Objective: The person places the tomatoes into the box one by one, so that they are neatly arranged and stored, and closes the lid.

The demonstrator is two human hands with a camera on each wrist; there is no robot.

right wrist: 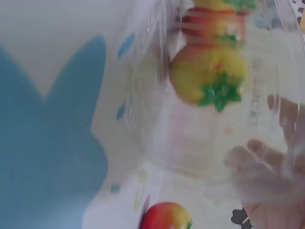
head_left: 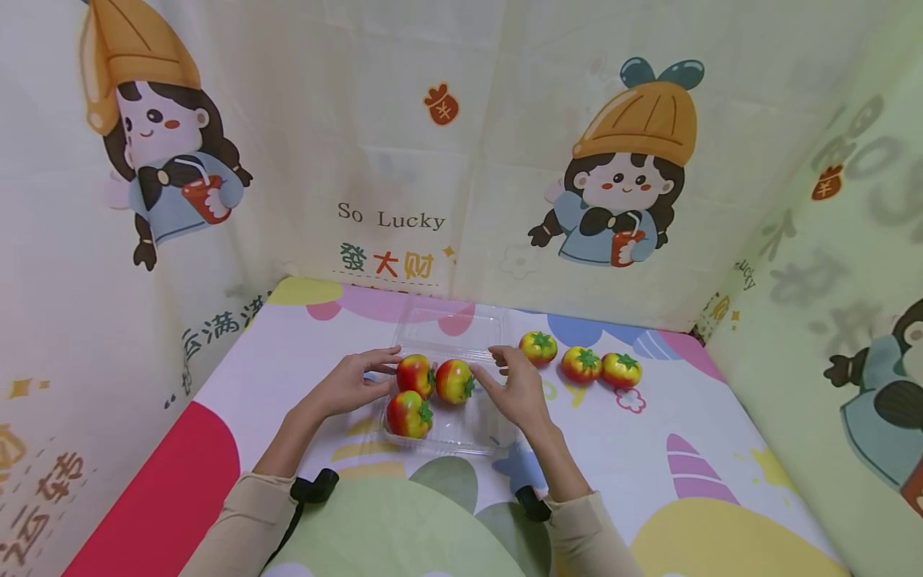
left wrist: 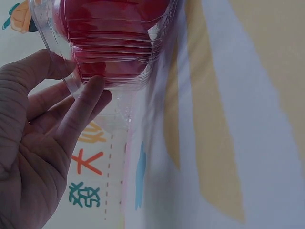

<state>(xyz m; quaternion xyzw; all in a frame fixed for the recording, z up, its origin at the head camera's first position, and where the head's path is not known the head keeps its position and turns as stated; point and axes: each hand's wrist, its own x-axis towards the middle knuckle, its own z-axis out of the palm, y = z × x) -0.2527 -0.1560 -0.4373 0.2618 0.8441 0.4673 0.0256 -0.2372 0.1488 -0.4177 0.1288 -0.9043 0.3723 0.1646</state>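
A clear plastic clamshell box (head_left: 469,437) lies with its lid (head_left: 450,324) folded back. Three shiny red-and-yellow, tomato-like fruits with green leafy tops, one far left (head_left: 414,375), one near left (head_left: 408,415) and one in the middle (head_left: 454,381), sit inside. At the left rim is my left hand (head_left: 348,386); its thumb and fingertips touch the box edge in the left wrist view, fingers mostly straight. Over the box's right side hovers my right hand (head_left: 521,390), thumb beside the middle fruit, fingers loosely bent and holding nothing. The right wrist view is blurred there.
Three more such fruits, a near one (head_left: 538,348), a middle one (head_left: 581,365) and a far-right one (head_left: 622,370), lie on the patterned tablecloth (head_left: 606,449) right of the box. Printed curtains (head_left: 497,200) stand behind and beside the table.
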